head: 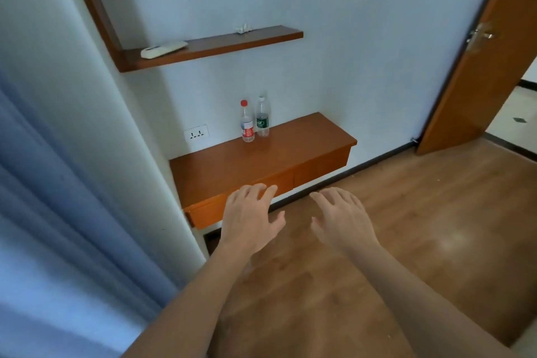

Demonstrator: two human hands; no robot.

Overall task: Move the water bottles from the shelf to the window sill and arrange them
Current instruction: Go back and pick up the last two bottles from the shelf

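Note:
Two clear water bottles stand upright side by side at the back of a low wooden wall shelf, close to the wall. The left bottle has a red cap and red label. The right bottle has a white cap and green label. My left hand hovers palm down with fingers spread over the shelf's front edge, well short of the bottles. My right hand is spread the same way beside it, over the floor. Both hands hold nothing. No window sill is in view.
A higher wooden shelf carries a white remote and a small white object. A wall socket sits left of the bottles. A blue curtain hangs at the left. An open wooden door stands at the right over wooden flooring.

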